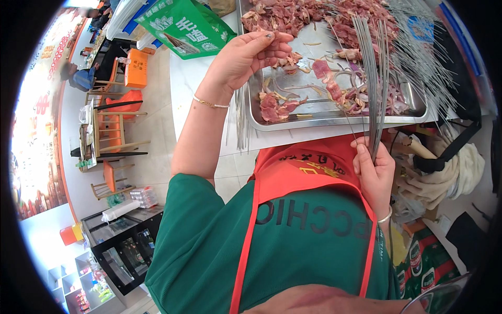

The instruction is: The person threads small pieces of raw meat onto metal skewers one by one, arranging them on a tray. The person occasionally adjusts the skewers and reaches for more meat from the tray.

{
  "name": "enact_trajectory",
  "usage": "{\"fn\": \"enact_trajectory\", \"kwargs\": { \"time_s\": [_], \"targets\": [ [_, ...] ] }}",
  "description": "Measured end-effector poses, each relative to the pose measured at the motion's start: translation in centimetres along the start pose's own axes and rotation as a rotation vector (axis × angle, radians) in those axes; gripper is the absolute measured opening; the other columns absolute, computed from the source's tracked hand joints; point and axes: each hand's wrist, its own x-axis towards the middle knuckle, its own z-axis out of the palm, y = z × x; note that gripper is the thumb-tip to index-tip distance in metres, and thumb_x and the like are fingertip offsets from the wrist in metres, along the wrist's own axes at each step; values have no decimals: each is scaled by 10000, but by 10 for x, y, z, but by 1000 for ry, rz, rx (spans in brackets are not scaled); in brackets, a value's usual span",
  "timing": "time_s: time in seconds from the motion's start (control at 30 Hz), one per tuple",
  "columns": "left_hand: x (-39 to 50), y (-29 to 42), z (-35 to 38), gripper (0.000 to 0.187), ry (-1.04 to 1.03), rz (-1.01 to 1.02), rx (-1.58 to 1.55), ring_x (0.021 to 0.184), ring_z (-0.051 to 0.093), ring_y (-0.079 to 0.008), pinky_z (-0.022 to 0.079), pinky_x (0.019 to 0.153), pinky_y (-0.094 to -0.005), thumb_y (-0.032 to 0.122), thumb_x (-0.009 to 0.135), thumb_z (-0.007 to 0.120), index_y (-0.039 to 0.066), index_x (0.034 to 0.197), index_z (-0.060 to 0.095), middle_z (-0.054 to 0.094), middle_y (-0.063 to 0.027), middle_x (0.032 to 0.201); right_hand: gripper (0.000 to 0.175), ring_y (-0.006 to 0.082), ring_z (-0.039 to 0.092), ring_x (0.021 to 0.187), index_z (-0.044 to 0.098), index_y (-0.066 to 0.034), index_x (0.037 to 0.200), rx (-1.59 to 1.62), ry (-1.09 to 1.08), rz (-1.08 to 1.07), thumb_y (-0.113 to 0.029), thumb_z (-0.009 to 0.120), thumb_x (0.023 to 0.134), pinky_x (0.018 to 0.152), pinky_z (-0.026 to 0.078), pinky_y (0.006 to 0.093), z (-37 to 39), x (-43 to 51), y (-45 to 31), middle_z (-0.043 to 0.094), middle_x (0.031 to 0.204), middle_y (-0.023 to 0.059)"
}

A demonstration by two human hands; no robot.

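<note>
My left hand (255, 55) is over the left part of a metal tray (261, 126), its fingers curled and its thumb against the index finger. I see nothing between those fingers. In my right hand (372, 168), at the tray's near edge, is an upright bundle of thin metal skewers (372, 86). A single skewer leans left from that hand, with pieces of raw meat (328, 80) along it, above the tray. Inside the tray are a heap of raw meat (278, 15), a smaller meat pile (274, 108) and sliced purple onion (392, 98).
Many loose skewers (419, 66) fan out over the tray's right side. More skewers (240, 117) lie under its left edge. A green printed bag (192, 31) stands left of the tray on the white table (192, 84). Beige cloth (451, 172) hangs at right. A seated person (80, 76) is far left.
</note>
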Motion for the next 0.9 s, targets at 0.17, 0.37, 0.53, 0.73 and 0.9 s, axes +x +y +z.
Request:
{"fn": "enact_trajectory", "kwargs": {
  "time_s": [0.17, 0.37, 0.53, 0.73, 0.9],
  "targets": [
    [1, -11, 0, 275, 141, 60, -36, 834, 639, -87, 525, 778, -234, 154, 985, 639, -17, 1199, 661, 700, -27, 953, 126, 20, 487, 617, 631, 24, 1054, -41, -19, -4, -71, 558, 1017, 557, 411, 191, 5, 1, -4, 629, 865, -3],
    [-3, -17, 13, 212, 108, 120, -223, 827, 645, -92, 523, 763, -232, 109, 940, 689, 16, 1129, 709, 703, -25, 937, 125, 20, 490, 619, 630, 25, 1047, -42, -40, -6, -74, 558, 1018, 562, 418, 191, 6, 3, -4, 639, 893, 2],
    [-8, -18, 27, 216, 129, 71, -317, 880, 670, -136, 546, 815, -258, 80, 970, 627, -10, 1156, 688, 710, -69, 980, 119, 18, 488, 620, 629, 21, 1037, -52, -29, -5, -73, 558, 1017, 559, 415, 191, 10, 2, -5, 634, 871, -5],
    [-15, -16, 40, 313, 151, 130, -299, 1144, 648, -246, 527, 1012, -357, 76, 1006, 539, -44, 1291, 585, 672, -151, 1205, 120, 19, 477, 613, 621, 25, 1049, -78, -31, -6, -65, 548, 1019, 554, 398, 190, 10, 0, -4, 625, 873, -2],
    [-18, -18, 41, 297, 140, 143, -334, 1130, 659, -260, 539, 997, -365, 63, 1002, 541, -47, 1274, 587, 680, -165, 1180, 128, 21, 455, 594, 604, 37, 1079, -111, -28, -2, -53, 533, 1023, 545, 365, 188, 11, -3, -5, 599, 832, 0]
  ]
}}
